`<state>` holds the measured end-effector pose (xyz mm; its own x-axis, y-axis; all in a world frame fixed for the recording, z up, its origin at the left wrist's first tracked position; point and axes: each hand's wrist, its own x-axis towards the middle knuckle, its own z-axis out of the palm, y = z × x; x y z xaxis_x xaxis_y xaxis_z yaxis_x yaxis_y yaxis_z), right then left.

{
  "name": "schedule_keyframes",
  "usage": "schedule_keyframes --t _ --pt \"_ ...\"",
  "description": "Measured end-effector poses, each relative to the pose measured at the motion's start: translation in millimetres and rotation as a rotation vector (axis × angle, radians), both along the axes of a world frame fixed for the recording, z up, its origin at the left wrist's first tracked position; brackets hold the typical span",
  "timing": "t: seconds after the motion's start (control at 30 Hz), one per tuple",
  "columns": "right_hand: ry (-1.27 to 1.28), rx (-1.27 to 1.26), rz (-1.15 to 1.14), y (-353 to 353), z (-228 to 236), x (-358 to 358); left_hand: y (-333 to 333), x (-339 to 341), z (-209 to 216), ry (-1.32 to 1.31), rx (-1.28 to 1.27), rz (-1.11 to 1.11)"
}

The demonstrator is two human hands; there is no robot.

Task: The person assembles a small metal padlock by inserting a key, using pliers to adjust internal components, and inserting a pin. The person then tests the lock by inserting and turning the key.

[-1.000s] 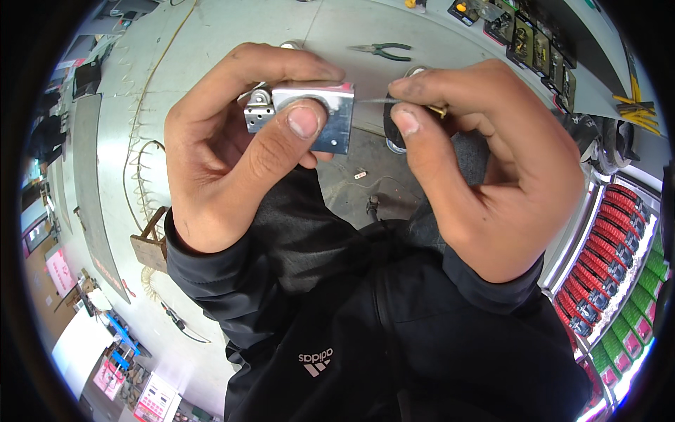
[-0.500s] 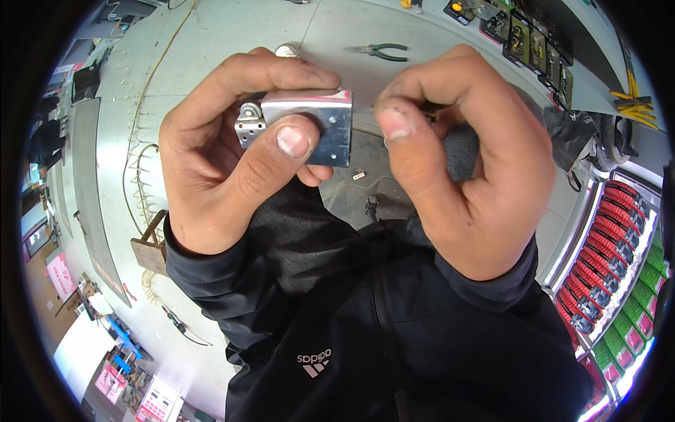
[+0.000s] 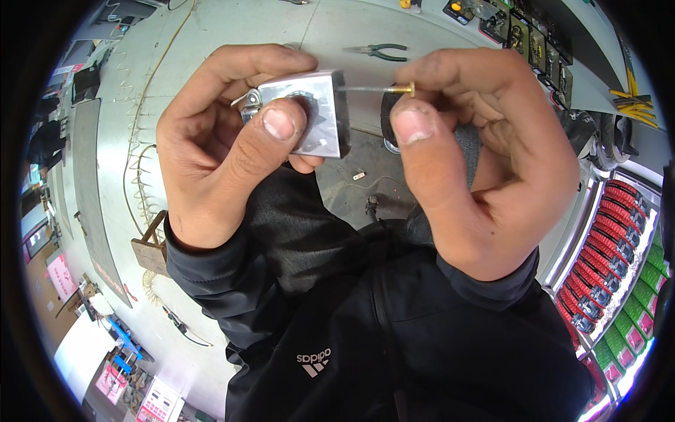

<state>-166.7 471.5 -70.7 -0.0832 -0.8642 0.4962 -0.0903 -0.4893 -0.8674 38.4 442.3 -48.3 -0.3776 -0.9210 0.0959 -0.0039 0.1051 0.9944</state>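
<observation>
My left hand (image 3: pixel 218 141) is closed around a shiny folded metal bracket (image 3: pixel 320 126), with the thumb pressed on its front face. At the bracket's left end a small metal roller fitting (image 3: pixel 251 103) shows between the fingers. A long thin screw (image 3: pixel 376 88) with a brass-coloured head lies level, its far end meeting the bracket's right side. How deep it goes in cannot be seen. The screw's head sits between the thumb and forefinger of my right hand (image 3: pixel 485 141); the other fingers curl behind.
Green-handled pliers (image 3: pixel 383 51) lie on the grey surface beyond my hands. Small black trays (image 3: pixel 520 39) of parts line the far right. Red coiled items (image 3: pixel 605 253) fill a rack at right. A wooden stool (image 3: pixel 149 246) and a coiled hose (image 3: pixel 137 169) are at left.
My right hand has shifted slightly right and the long screw has come into sight between the hands. The bracket has turned and moved a little left in my left hand.
</observation>
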Motion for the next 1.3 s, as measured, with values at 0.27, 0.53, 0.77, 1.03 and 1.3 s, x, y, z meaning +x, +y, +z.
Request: schedule_keyframes --t 0.27,0.53,0.77,1.03,1.3 --pt "0.088 0.024 0.034 0.5 7.3 -2.8 0.2 5.4 3.5 -0.049 0.073 -0.083" --pt "0.343 -0.082 0.054 -3.1 24.4 -6.2 0.7 4.0 5.1 -0.059 0.147 -0.095" --pt "0.427 -0.151 0.145 -7.5 25.4 -17.4 1.0 2.9 6.8 -0.09 0.133 -0.097" --pt "0.481 -0.113 0.167 -7.9 30.1 -18.9 0.1 2.3 3.7 -0.093 0.072 -0.079" --pt "0.465 -0.002 0.162 -4.4 35.7 -14.4 -0.2 3.1 4.1 -0.059 0.073 -0.087"
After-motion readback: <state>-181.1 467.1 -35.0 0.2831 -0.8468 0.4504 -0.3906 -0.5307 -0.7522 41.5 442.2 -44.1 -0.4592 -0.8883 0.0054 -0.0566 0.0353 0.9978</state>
